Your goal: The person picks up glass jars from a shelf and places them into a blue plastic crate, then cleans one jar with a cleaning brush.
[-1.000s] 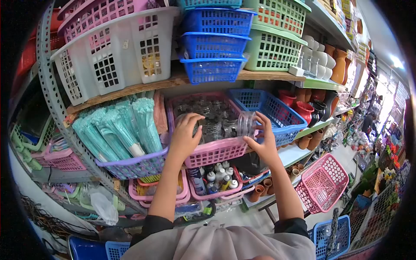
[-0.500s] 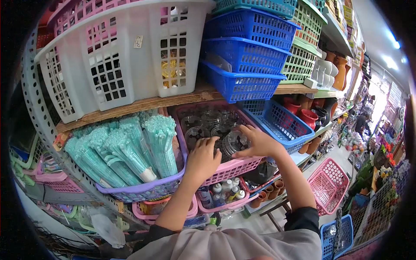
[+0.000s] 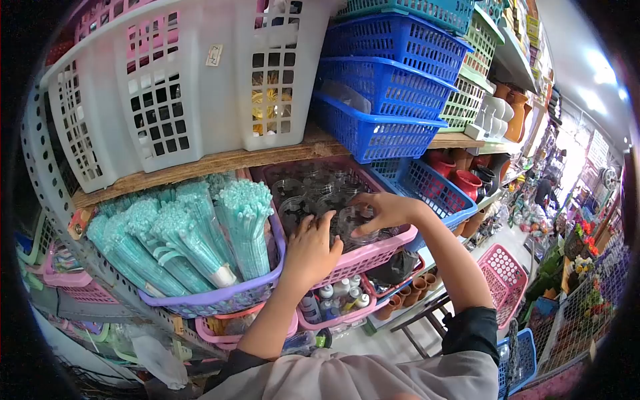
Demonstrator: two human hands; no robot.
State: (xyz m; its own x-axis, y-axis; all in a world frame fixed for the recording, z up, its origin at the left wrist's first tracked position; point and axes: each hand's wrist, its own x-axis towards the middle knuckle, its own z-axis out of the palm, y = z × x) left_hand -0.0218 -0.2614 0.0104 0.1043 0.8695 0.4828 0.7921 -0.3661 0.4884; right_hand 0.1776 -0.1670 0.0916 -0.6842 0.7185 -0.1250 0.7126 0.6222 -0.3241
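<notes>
A pink basket (image 3: 373, 257) on the shelf is filled with clear round plastic containers, dark between them. My right hand (image 3: 392, 212) reaches in from the right, thumb and fingers curved around one clear round container (image 3: 351, 219) near the basket's front. On the left, my left hand (image 3: 311, 250) has its fingers spread over the front of the same basket, the fingertips close to the neighbouring containers (image 3: 295, 208). Nothing shows in its grasp.
To the left, a purple basket (image 3: 220, 300) holds bundles of turquoise stems (image 3: 193, 233). A wooden shelf edge (image 3: 220, 162) runs above, bearing a large white basket (image 3: 207, 87) and stacked blue baskets (image 3: 393, 87). Below are bottles (image 3: 343, 293). A person (image 3: 545, 192) is farther down the aisle.
The container at my right hand has gone from tilted up to lying lower among the others. My right hand has shifted slightly left, and the view has turned a little.
</notes>
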